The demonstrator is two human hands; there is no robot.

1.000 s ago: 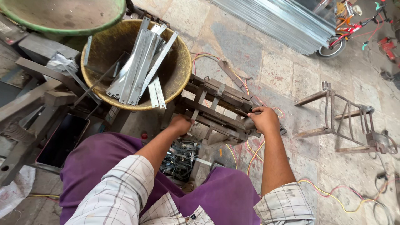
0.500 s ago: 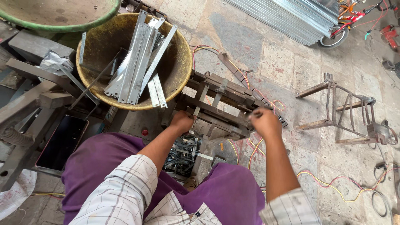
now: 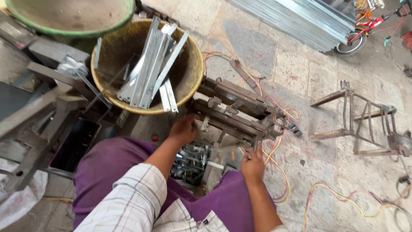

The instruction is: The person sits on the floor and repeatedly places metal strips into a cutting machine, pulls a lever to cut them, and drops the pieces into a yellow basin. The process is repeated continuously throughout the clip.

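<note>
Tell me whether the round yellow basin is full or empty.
Partly filled: the round yellow basin holds several grey metal channel strips, bare bottom showing.

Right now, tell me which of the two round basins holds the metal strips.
The yellow woven basin beside the rusty metal jig holds the grey galvanised strips. The green-rimmed basin behind it shows only a bare, dusty inside.

soft, even daylight — faint shadows, no glare, slight motion blur, wide-angle bending toward the edges.
</note>
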